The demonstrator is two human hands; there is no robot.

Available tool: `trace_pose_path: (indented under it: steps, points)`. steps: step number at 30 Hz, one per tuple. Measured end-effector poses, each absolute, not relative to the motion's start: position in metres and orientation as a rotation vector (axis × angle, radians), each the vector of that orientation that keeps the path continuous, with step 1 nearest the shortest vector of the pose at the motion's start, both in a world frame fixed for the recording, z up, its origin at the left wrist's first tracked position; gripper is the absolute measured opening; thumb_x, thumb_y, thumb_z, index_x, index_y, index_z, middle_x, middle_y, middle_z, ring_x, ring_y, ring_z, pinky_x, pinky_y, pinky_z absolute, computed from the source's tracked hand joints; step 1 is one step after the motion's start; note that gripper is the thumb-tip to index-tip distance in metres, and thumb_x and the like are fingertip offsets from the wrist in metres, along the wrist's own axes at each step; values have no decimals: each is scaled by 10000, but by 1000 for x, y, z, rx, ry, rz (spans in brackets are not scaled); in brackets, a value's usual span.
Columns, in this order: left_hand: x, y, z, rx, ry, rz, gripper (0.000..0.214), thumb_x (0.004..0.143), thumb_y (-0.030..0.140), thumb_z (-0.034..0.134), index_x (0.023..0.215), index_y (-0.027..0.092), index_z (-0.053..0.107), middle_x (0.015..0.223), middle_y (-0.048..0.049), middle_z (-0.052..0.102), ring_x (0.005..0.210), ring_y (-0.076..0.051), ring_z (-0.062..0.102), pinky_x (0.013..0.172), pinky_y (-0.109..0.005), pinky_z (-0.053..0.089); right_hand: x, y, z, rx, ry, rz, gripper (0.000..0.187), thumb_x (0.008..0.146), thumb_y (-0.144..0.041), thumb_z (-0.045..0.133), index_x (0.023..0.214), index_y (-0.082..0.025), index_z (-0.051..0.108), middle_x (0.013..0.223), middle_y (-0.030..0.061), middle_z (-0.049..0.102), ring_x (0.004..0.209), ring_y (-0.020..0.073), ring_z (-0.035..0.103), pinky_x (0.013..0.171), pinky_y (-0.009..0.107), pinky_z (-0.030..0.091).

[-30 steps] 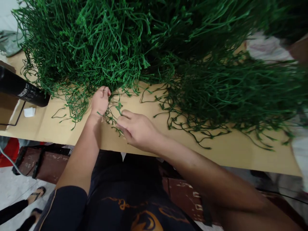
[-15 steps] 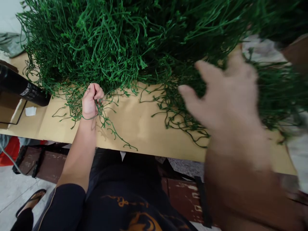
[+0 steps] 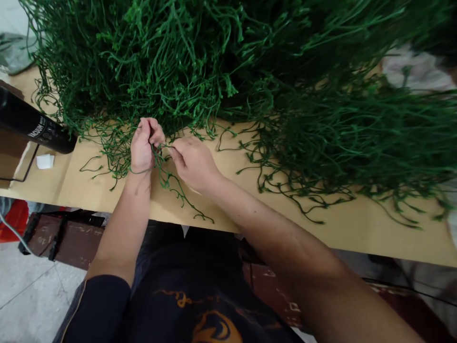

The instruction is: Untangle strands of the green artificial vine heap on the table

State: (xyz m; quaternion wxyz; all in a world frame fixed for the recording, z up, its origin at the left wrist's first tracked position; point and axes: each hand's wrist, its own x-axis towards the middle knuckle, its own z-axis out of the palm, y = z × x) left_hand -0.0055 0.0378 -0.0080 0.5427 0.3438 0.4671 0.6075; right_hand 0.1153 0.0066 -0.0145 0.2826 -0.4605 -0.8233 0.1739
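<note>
A big heap of green plastic vine strands [image 3: 200, 62] covers the far half of a tan table [image 3: 350, 228]. My left hand [image 3: 143, 145] is closed in a fist round a small bunch of green strands [image 3: 167, 178] that trail toward the table's near edge. My right hand [image 3: 193, 162] sits just right of it, fingers pinched on the same strands where they leave the left fist. Both hands rest at the near fringe of the heap.
A black cylindrical tool [image 3: 30, 125] lies at the left on a thin wire stand, with a small white scrap [image 3: 44, 161] beside it. More loose strands [image 3: 357, 143] spread across the right of the table. Dark wooden furniture [image 3: 64, 236] stands below the table edge.
My right hand, half a second ago lifted and blurred over the right-hand strands, has come back down to the left hand and pinched the bunch. The left hand kept its grip.
</note>
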Motion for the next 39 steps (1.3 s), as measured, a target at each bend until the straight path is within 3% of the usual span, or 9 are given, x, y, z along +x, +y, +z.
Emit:
trace_pose_path:
  steps: [9, 15, 19, 23, 27, 33, 36, 39]
  points:
    - [-8, 42, -18, 691, 1264, 1450, 454, 864, 623, 319, 683, 213, 391, 419, 96, 149, 323, -38, 143, 351, -209, 157, 115, -30, -12, -1110, -2324, 546, 267, 892, -250, 325, 714, -179, 510, 632, 39, 514, 611, 158, 422, 608, 293, 295]
    - [5, 40, -21, 738, 1264, 1381, 396, 878, 558, 379, 692, 210, 405, 437, 92, 188, 326, -34, 214, 376, -202, 183, 128, -38, -7, -1048, -2217, 585, 278, 879, -245, 343, 607, -203, 379, 548, -1, 414, 545, 126, 360, 570, 275, 281]
    - [9, 39, -13, 668, 1252, 1333, 360, 947, 407, 314, 660, 196, 364, 420, 97, 187, 311, -28, 181, 371, -184, 187, 134, -32, -12, -1002, -2042, 691, 309, 899, -282, 343, 601, -214, 294, 553, -16, 377, 548, 113, 364, 571, 259, 313]
    - [8, 32, -7, 706, 1149, 1286, 358, 958, 421, 250, 806, 181, 469, 522, 53, 446, 411, -40, 446, 439, -176, 337, 138, -13, -24, -1093, -1799, 718, 338, 916, -383, 340, 624, -213, 332, 600, -12, 394, 589, 117, 398, 589, 266, 338]
    - [5, 26, -14, 952, 1160, 1113, 328, 928, 444, 361, 900, 168, 536, 734, -38, 618, 713, -140, 661, 625, -286, 487, 143, -2, -31, -1205, -1696, 636, 329, 917, -403, 365, 653, -207, 379, 635, -8, 432, 638, 120, 435, 627, 279, 353]
    - [-2, 21, -23, 1156, 1128, 1055, 338, 775, 394, 645, 1012, 165, 567, 922, -42, 668, 943, -168, 659, 852, -336, 497, 145, -4, -31, -1198, -1676, 560, 317, 926, -395, 376, 689, -196, 448, 674, 6, 465, 679, 129, 463, 665, 294, 377]
    - [-4, 21, -25, 1265, 1105, 1005, 437, 711, 411, 702, 1045, 160, 576, 918, -35, 676, 956, -174, 645, 893, -332, 484, 146, -3, -33, -1160, -1647, 553, 361, 930, -449, 361, 689, -198, 458, 670, 4, 477, 672, 126, 470, 651, 291, 382]
    - [-5, 24, -28, 1311, 1122, 1002, 373, 718, 392, 697, 986, 150, 601, 770, -7, 655, 815, -151, 642, 813, -307, 500, 148, -1, -34, -1131, -1628, 555, 421, 930, -507, 331, 665, -202, 449, 652, 0, 476, 668, 124, 476, 652, 294, 390]
